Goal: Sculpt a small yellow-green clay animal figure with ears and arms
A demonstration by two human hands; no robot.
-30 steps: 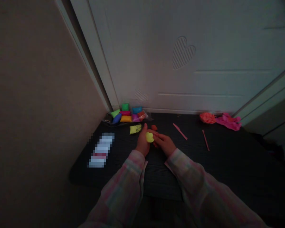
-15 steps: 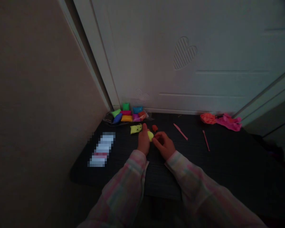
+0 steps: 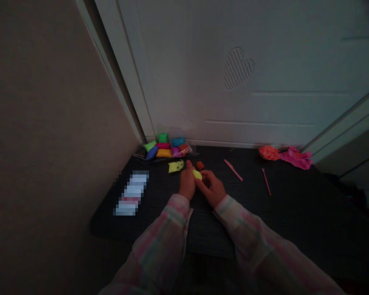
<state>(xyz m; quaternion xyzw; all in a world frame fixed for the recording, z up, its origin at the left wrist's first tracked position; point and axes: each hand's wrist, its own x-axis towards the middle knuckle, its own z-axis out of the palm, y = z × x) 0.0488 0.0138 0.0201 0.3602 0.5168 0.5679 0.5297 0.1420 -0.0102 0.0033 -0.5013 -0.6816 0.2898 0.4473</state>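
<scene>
A small lump of yellow modelling clay (image 3: pixel 197 175) is held between my two hands above the dark table. My left hand (image 3: pixel 187 182) presses on its left side, thumb pointing up and away from me. From the right, the thumb and fingers of my right hand (image 3: pixel 212 187) pinch the same lump. Just beyond my left hand lies a yellow clay packet (image 3: pixel 175 166) with dark marks on it. A small orange-red lump of clay (image 3: pixel 199 165) rests on the table right behind the yellow one.
A clear bag of several coloured clay packets (image 3: pixel 164 153) lies at the back left. Two pink modelling tools, a knife-shaped one (image 3: pixel 233 170) and a thin stick (image 3: pixel 266 182), lie to the right. Crumpled orange (image 3: pixel 269 153) and pink (image 3: pixel 297 158) pieces sit by the white door (image 3: pixel 184 61).
The yellow clay has shifted slightly to the right and turned between my hands. My right fingers have closed in nearer to my left hand, around the clay.
</scene>
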